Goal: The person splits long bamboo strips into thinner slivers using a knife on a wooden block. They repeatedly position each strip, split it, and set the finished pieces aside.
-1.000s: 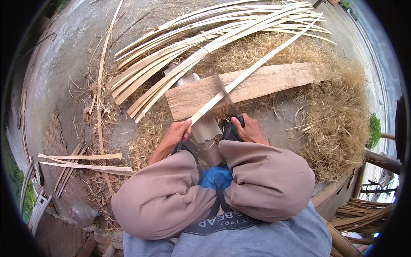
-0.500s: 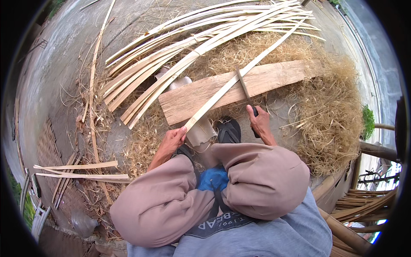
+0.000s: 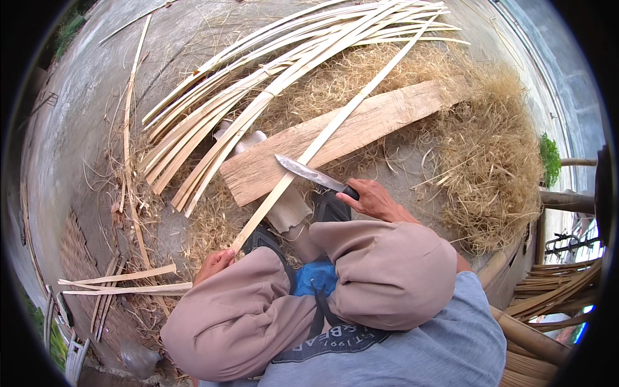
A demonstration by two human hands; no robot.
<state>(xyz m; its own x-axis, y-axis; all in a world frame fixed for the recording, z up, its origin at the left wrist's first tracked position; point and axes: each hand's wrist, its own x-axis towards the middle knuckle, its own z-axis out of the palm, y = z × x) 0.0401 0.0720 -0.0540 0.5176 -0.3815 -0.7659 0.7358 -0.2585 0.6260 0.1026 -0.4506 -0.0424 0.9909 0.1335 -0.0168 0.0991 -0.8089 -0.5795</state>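
Note:
My left hand (image 3: 216,263) pinches the near end of a long pale bamboo strip (image 3: 330,129), beside my left knee. The strip slants away to the far right, across a wooden board (image 3: 380,120). In my right hand (image 3: 374,198) is a knife (image 3: 311,173) by its dark handle. Its blade points left and lies flat-looking across the strip, near the board's front edge. Whether blade and strip touch I cannot tell. Under the board's left part, a pale rounded support (image 3: 289,209) shows between my feet.
A fan of bamboo strips (image 3: 258,103) lies at the far left beyond the board. Curly shavings (image 3: 483,174) heap up at the right and behind it. A few short strips (image 3: 129,284) lie at the left. Bamboo poles (image 3: 532,338) stand at the lower right.
My left hand has drawn the strip back toward my left knee. The knife has come nearer and left along the strip, its blade turning from pointing away to pointing left.

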